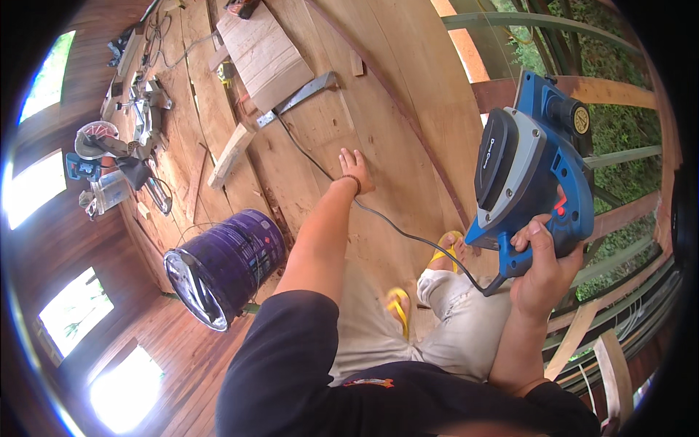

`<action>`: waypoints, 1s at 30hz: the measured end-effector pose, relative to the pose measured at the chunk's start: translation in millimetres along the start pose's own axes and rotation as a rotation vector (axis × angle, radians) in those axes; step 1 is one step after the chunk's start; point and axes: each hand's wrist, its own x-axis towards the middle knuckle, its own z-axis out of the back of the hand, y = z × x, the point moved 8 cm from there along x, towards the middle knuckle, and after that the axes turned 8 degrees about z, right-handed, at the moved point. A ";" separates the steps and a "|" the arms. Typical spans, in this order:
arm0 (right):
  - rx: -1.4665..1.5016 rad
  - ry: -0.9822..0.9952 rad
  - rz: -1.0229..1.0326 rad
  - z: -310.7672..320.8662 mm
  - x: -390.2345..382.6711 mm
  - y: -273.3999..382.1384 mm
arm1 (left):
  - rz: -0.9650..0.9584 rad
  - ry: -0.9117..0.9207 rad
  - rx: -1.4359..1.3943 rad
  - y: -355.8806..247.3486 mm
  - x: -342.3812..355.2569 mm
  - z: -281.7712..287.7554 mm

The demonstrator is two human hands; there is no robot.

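My right hand [542,266] is wrapped round the rear handle of a blue electric planer [518,156], which is lifted at the right with a black belt cover facing left. A black power cord [408,234] leaves its handle, bends over my leg and passes by my left wrist toward the far boards. My left hand [354,172] is stretched out with fingers extended over the plywood floor, a dark bracelet on its wrist. It holds nothing. Whether the palm touches the floor, I cannot tell.
A purple drum [233,262] lies left of my arm. Beyond it are a mitre saw [109,156], a short wood block [231,154], a wide board [266,58] and a metal square-like strip [306,92]. An open wooden railing [611,91] runs along the right. My feet wear yellow flip-flops [399,309].
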 end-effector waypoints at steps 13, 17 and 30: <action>-0.025 0.003 0.312 43.4 -44.7 41.8 | 0.074 -0.062 -0.219 -35.6 -6.7 56.5; -0.057 -0.110 0.294 66.6 -65.7 45.5 | 0.007 -0.458 -0.480 -82.3 -45.2 88.8; -0.059 -0.226 0.280 106.3 -119.6 56.9 | 0.184 -0.213 -0.940 -165.7 -40.2 41.8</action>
